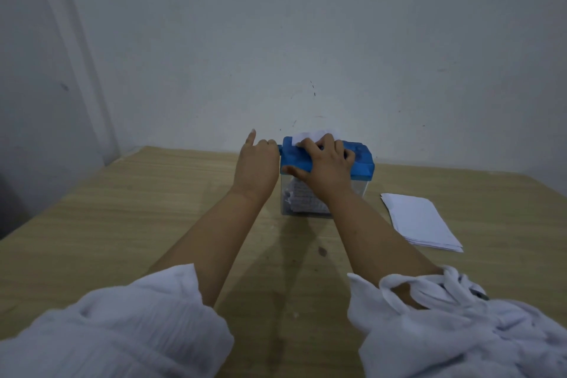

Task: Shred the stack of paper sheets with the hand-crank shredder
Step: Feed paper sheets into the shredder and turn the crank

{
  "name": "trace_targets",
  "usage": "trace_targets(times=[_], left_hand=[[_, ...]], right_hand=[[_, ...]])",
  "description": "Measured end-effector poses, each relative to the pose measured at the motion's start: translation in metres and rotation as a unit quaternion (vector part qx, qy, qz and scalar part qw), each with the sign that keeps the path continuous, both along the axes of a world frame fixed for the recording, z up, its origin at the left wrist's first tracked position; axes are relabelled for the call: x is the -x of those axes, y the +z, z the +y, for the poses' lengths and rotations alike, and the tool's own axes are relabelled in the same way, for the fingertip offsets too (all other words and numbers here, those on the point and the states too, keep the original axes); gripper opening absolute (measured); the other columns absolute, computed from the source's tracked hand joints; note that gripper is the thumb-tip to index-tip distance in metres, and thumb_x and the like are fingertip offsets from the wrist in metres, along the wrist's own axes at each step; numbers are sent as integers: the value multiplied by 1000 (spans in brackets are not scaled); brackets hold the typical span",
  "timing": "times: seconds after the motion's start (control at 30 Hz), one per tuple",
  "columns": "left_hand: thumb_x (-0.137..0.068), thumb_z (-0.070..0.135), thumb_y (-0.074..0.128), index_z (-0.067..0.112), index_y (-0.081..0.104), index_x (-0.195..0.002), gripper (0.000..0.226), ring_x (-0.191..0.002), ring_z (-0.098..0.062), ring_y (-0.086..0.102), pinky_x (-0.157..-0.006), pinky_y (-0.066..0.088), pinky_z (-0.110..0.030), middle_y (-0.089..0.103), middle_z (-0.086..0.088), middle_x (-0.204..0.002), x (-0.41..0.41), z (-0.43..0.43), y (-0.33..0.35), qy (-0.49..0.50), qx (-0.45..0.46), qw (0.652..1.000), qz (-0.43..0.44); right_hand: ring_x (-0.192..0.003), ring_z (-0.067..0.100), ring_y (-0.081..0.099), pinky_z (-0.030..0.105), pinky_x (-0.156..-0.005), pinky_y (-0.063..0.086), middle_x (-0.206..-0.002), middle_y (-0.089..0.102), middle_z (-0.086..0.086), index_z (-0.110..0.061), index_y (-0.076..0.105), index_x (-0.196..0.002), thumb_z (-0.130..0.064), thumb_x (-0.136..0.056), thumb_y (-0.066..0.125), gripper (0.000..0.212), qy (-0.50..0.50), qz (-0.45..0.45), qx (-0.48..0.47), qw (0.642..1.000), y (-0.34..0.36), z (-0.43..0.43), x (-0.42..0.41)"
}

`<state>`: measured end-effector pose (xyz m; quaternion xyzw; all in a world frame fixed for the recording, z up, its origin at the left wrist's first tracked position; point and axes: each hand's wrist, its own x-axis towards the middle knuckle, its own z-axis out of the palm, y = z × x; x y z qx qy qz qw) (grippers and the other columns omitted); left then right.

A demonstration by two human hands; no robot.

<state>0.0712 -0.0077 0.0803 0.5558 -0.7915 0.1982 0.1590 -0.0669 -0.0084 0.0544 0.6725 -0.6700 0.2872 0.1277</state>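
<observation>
right hand (325, 163) clasps the blue shredder (362, 163) lid, covering most of a sheet (316, 134). left hand (256, 163) hides the crank; its grip is unclear. paper stack (420, 221) lies right of the shredder.

Shredder lid (363, 161): opaque blue plastic, smooth, with a dull sheen.
Crank (279, 149): the same blue plastic; only a short stub shows.
Bin (361, 186): clear plastic, smooth, faintly reflective.
Shredded strips (302, 198): white paper, matt, crinkled, seen through the bin wall.
Fed sheet (317, 133): white paper, matt, slightly creased.
Paper stack (420, 221): white paper sheets, matt, smooth and flat.
Table (122, 209): light wood-grain surface, matt, smooth; solid wood or laminate cannot be told.
Wall (276, 55): painted plaster, matt, pale, scuffed and spotted.
Sleeves (122, 331): white woven cloth, matt, finely crinkled.
</observation>
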Motion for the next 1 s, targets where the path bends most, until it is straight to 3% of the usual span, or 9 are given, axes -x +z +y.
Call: trace_targets(times=[0.33,0.57,0.73,0.87,1.0], left_hand=[[-98,3,27,8,50,-125,35,-116,-18,50,-117,0,-31,56,-6,-122,-1,5,-21,1,-24,1000,-7],[-95,0,29,6,39,-136,42,-125,-18,44,-117,0,-30,49,-7,-133,-5,3,-38,-11,-21,1000,12],[-94,-4,31,5,25,-145,53,-137,-21,29,-115,0,-25,36,-9,-146,-4,9,-53,-26,-54,998,32],[-92,-4,35,7,37,-140,49,-132,-20,38,-115,3,-24,47,-8,-139,-7,-11,-56,-41,-45,996,68],[-93,-2,36,10,50,-130,41,-129,-23,43,-115,10,-24,58,-8,-127,-7,-28,-65,-35,-101,991,84]], right_hand=[[-113,21,36,39,-96,20,-115,40,4,-33,51,-122,-68,-76,55,58,8,-12,3,1000,0,0,1],[-113,22,37,39,-95,21,-114,40,4,-32,52,-122,-69,-74,56,60,11,-12,12,1000,-1,-2,0],[-111,24,38,38,-92,22,-114,41,5,-34,51,-122,-72,-73,55,62,2,-1,17,1000,-3,-2,0],[-111,24,38,37,-90,21,-114,42,4,-34,52,-121,-72,-73,55,61,0,-2,26,1000,-3,-5,1],[-110,22,39,38,-93,21,-112,42,2,-36,53,-121,-70,-72,58,59,23,-25,32,999,-6,-4,1]])
